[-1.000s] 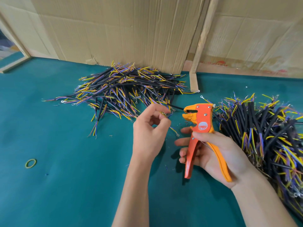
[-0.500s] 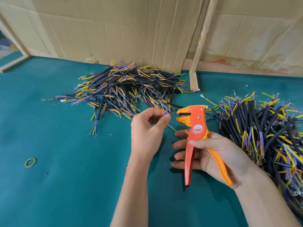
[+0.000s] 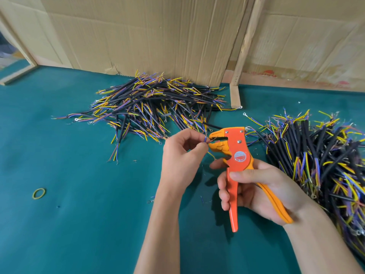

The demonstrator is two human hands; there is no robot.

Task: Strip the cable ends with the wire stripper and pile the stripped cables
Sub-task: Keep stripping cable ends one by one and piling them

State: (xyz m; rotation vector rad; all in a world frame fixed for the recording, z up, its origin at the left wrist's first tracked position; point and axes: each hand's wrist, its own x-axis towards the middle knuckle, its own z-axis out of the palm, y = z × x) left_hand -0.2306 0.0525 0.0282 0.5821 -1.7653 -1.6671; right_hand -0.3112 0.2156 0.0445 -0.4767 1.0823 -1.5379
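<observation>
The right hand (image 3: 262, 186) grips the wire stripper (image 3: 235, 161) by its handles; just left, the left hand (image 3: 181, 157) pinches a thin wire (image 3: 205, 139) at its jaws. Beyond lies one cable pile (image 3: 154, 107), another pile (image 3: 320, 159) right.

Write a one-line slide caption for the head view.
Left hand feeds a thin wire end into the orange wire stripper gripped by the right hand.
</observation>
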